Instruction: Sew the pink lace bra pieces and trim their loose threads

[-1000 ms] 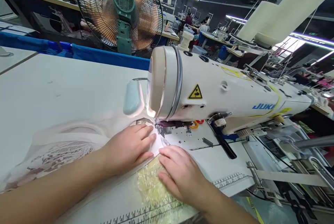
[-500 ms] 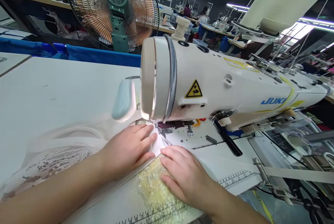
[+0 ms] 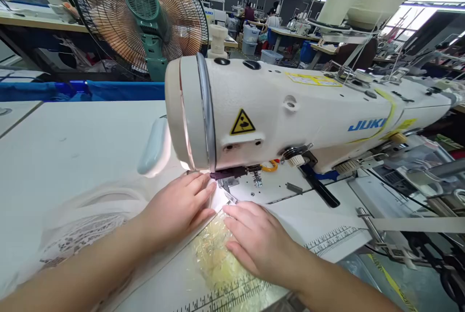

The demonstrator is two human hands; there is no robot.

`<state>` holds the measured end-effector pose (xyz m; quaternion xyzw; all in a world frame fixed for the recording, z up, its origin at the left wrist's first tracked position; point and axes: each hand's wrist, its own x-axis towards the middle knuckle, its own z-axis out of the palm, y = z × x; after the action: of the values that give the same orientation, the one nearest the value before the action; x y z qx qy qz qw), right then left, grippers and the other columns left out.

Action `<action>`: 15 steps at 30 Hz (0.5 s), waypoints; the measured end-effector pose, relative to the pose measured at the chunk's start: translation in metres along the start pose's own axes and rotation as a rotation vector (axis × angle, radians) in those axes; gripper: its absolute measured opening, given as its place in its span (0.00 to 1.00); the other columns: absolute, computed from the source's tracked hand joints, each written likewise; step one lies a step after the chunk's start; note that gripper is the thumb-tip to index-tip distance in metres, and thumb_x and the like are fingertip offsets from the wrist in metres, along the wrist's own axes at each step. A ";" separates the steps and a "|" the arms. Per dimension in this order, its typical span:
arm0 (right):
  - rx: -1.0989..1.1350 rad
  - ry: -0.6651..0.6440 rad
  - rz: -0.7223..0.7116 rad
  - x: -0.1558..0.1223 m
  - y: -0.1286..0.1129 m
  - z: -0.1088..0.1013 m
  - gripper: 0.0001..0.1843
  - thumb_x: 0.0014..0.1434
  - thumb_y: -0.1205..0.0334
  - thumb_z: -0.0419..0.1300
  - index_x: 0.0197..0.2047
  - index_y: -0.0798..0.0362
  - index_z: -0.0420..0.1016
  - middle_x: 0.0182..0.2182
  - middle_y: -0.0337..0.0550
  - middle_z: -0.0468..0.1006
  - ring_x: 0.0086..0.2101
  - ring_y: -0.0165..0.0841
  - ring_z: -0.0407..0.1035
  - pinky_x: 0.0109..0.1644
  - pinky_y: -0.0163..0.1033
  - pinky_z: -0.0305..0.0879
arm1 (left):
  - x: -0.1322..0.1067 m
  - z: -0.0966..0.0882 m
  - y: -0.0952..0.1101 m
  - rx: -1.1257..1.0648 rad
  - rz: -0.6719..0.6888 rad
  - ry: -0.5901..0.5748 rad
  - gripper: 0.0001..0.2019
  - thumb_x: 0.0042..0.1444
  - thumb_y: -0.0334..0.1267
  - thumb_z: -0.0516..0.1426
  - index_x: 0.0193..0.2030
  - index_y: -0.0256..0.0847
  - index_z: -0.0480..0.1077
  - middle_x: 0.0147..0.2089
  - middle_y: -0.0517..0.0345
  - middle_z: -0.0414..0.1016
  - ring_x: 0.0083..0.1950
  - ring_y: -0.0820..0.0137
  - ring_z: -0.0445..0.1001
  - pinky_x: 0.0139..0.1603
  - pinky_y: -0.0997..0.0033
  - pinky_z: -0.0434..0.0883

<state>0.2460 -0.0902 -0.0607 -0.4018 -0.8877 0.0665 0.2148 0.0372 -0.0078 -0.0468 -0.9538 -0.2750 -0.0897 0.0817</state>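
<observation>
My left hand (image 3: 181, 208) lies palm down with its fingers stretched out, pressing white sheer fabric (image 3: 119, 195) at the front of the sewing machine (image 3: 276, 108). Lace patterning shows in the fabric left of my wrist. My right hand (image 3: 254, 239) rests low on the bed, fingers extended and thumb apart, its fingertips by a small metal attachment (image 3: 229, 195) and the fabric edge. Under and beside its thumb is a yellowish patch under clear, wrinkled film (image 3: 214, 254). The machine head hides the needle area.
A light blue rounded object (image 3: 151, 149) stands left of the machine head. Printed ruler strips (image 3: 225, 297) cross the front edge. A black-handled tool (image 3: 319, 186) lies at right, near a white tape (image 3: 417, 225) running through a metal guide. Behind stands a large fan (image 3: 141, 16).
The camera view has shifted, so the machine and fan sit further left in the picture. Both hands keep nearly the same pose beside the metal attachment.
</observation>
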 end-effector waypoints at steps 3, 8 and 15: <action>-0.011 -0.031 0.023 0.000 0.000 0.000 0.12 0.60 0.62 0.54 0.45 0.58 0.71 0.50 0.51 0.73 0.44 0.40 0.66 0.50 0.45 0.66 | 0.002 -0.003 -0.003 -0.022 -0.012 -0.005 0.20 0.61 0.44 0.48 0.49 0.30 0.70 0.36 0.42 0.75 0.41 0.55 0.72 0.42 0.51 0.72; -0.011 -0.011 0.017 0.000 0.000 0.000 0.12 0.60 0.62 0.53 0.44 0.58 0.72 0.50 0.51 0.73 0.44 0.40 0.66 0.49 0.46 0.66 | -0.002 -0.009 0.012 -0.116 0.046 0.055 0.15 0.61 0.38 0.48 0.43 0.34 0.73 0.46 0.44 0.75 0.48 0.56 0.71 0.52 0.50 0.68; -0.008 0.008 0.014 -0.001 0.002 0.001 0.12 0.61 0.62 0.52 0.43 0.59 0.72 0.49 0.52 0.73 0.44 0.41 0.66 0.49 0.46 0.67 | -0.020 0.008 0.029 -0.046 0.090 0.080 0.18 0.65 0.31 0.43 0.55 0.35 0.67 0.55 0.50 0.73 0.55 0.63 0.69 0.61 0.54 0.59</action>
<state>0.2472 -0.0900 -0.0623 -0.4090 -0.8843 0.0629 0.2164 0.0368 -0.0405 -0.0617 -0.9624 -0.2263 -0.1304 0.0746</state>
